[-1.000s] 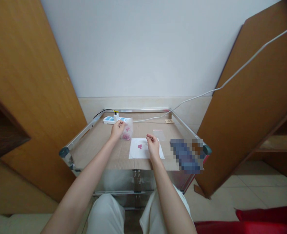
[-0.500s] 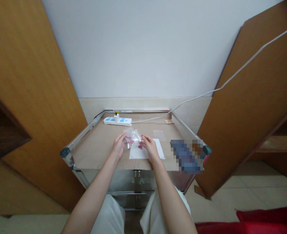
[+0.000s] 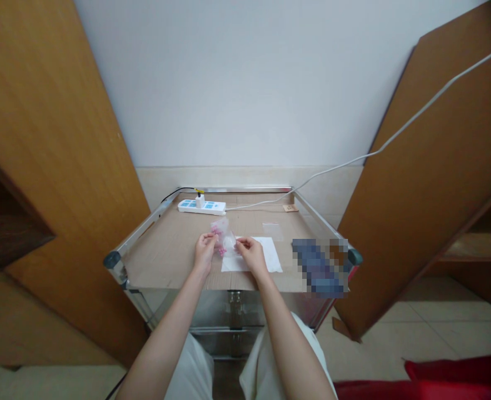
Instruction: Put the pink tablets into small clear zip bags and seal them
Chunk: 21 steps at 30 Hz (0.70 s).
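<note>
A clear plastic bag [image 3: 221, 226] with small pink pieces in it is raised over the near part of the cardboard-covered table top. My left hand [image 3: 205, 253] is closed on the bag's left side, thumb against fingers. My right hand [image 3: 251, 255] pinches clear plastic at the right; whether this is the same bag or a separate piece I cannot tell. Some pink pieces [image 3: 221, 251] show just below the bag, between my hands. A white sheet of paper [image 3: 272, 255] lies under my right hand, which partly covers it.
Behind my hands sits a white power strip [image 3: 201, 207] with a plug in it, its white cable [image 3: 332, 166] rising to the right. A flat clear packet [image 3: 272, 231] lies beyond the paper. On the right is a blurred-out dark object [image 3: 318, 269]. Metal rails [image 3: 145, 230] edge the table.
The bag has turned more upright and its pink pieces show more. My right hand has shifted slightly left; the dark red piece by its fingers is no longer visible.
</note>
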Available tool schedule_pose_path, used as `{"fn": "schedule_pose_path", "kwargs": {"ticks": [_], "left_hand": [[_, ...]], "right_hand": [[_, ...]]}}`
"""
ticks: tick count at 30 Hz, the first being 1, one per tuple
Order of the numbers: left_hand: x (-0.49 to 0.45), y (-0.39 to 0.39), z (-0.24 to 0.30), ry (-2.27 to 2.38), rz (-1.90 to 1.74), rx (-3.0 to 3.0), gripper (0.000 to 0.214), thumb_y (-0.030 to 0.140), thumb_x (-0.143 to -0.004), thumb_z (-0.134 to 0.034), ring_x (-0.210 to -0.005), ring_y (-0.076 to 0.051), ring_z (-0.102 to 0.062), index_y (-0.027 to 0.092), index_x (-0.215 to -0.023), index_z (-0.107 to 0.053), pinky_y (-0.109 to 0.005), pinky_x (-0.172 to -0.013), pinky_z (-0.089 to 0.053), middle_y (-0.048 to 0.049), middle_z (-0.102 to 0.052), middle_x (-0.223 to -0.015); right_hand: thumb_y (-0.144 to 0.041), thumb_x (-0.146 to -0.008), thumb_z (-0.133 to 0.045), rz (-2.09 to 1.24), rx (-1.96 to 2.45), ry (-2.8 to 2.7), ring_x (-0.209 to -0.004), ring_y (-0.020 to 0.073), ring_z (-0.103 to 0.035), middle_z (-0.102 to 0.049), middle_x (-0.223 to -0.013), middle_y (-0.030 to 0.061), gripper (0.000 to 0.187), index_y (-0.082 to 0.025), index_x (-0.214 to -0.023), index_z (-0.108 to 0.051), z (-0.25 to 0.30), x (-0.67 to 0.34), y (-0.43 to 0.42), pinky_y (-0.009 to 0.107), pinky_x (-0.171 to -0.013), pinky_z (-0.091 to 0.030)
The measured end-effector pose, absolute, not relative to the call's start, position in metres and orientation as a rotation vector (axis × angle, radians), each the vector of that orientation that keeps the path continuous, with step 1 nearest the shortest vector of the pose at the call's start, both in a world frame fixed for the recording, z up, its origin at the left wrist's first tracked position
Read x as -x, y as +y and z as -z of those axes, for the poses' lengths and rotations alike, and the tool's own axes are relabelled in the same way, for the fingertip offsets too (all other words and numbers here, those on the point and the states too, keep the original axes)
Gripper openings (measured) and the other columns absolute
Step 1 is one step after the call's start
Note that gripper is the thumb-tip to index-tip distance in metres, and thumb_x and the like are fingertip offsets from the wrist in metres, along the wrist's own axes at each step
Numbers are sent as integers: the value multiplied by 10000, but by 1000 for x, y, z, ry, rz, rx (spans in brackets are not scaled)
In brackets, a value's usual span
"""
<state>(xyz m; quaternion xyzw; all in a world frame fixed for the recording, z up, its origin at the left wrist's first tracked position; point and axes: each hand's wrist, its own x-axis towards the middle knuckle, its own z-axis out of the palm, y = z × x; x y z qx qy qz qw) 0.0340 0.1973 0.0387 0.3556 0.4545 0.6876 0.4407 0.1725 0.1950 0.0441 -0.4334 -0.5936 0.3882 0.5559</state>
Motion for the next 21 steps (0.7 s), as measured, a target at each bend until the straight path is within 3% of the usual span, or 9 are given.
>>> {"fn": "schedule_pose_path", "kwargs": {"ticks": [5,8,11,15,21], "left_hand": [[-35,195,-35,1289,-1808,-1008,258,246,-594,-586,-547,-94,-541,191,-779,-414,-241,-470,-458,-9,-524,-820],[-34,193,-36,1501,-1916,-1288,171,200,-602,-571,-850,-154,-529,185,-711,-440,-305,-699,-453,-42,-481,-971],[-35,190,-40,1692,-1899,-1693,85,192,-624,-564,-1082,-200,-380,179,-648,-483,-362,-904,-318,-53,-403,-1105],[-42,185,-45,1710,-1664,-2072,40,236,-674,-539,-1075,-199,-368,197,-661,-537,-377,-925,-278,-37,-410,-1137],[-44,186,-43,1664,-1563,-2174,107,287,-716,-499,-1068,-198,-349,214,-671,-564,-378,-919,-276,-34,-435,-1136]], "right_hand": [[-208,-683,-475,-640,1087,-1581,-593,133,-551,-628,-654,43,146,-150,-684,-610,-47,-173,189,236,-586,-411],[-203,-691,-471,-615,1096,-1593,-593,132,-552,-632,-663,46,152,-151,-694,-613,-48,-173,189,231,-581,-410],[-202,-695,-471,-623,1085,-1585,-591,132,-552,-632,-661,47,153,-147,-695,-614,-48,-172,189,228,-579,-412],[-208,-698,-478,-660,1051,-1573,-595,131,-551,-633,-663,44,153,-146,-700,-617,-50,-172,187,226,-584,-413],[-239,-699,-499,-722,973,-1591,-598,129,-538,-641,-683,38,160,-158,-717,-636,-54,-172,183,226,-588,-406]]}}
